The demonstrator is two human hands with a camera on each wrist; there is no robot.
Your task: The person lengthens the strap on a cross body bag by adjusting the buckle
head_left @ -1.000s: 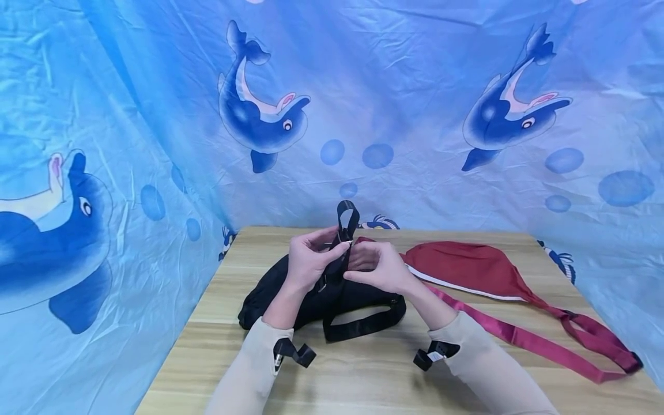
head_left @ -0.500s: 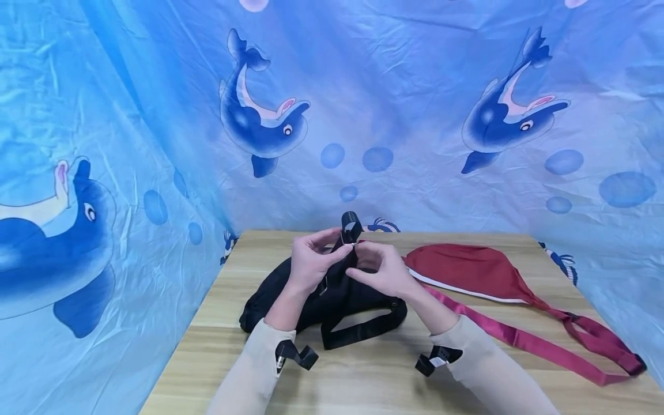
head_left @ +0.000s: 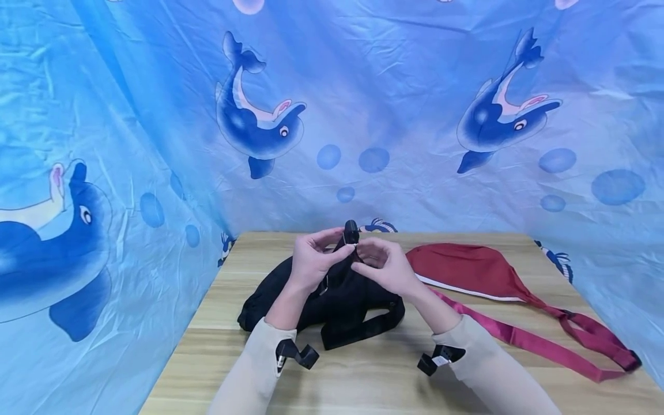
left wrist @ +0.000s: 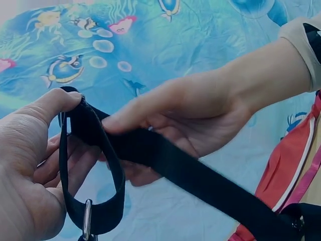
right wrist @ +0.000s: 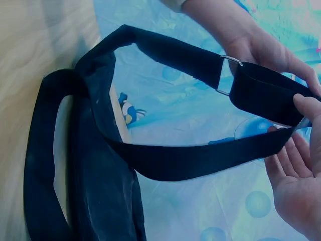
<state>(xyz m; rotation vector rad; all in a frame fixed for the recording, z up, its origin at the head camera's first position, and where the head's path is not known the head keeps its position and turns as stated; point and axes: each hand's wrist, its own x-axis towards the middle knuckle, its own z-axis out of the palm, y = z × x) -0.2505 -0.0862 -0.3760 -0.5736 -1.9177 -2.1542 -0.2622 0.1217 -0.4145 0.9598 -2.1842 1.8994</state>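
A black waist bag (head_left: 290, 300) lies on the wooden table, its webbing strap (right wrist: 195, 158) raised between both hands. My left hand (head_left: 311, 260) pinches the strap beside its slider, with the thumb on top and the fingers behind. Opposite it, my right hand (head_left: 389, 266) holds the strap's other run between thumb and fingers. A short loop of strap (left wrist: 116, 186) passes through a metal ring (left wrist: 87, 220) in the left wrist view. Another strap loop (head_left: 363, 331) rests on the table in front of the bag. The hands partly cover the slider.
A dark red waist bag (head_left: 467, 271) with white edging lies to the right. Its crimson strap (head_left: 544, 349) trails toward the table's front right. A blue dolphin-print sheet (head_left: 394, 104) hangs behind and at the left of the wooden table (head_left: 358, 380).
The strap loop standing above my hands has become smaller and lower, and now appears narrow. Both hands stay almost in place at the strap. The red bag has not moved.
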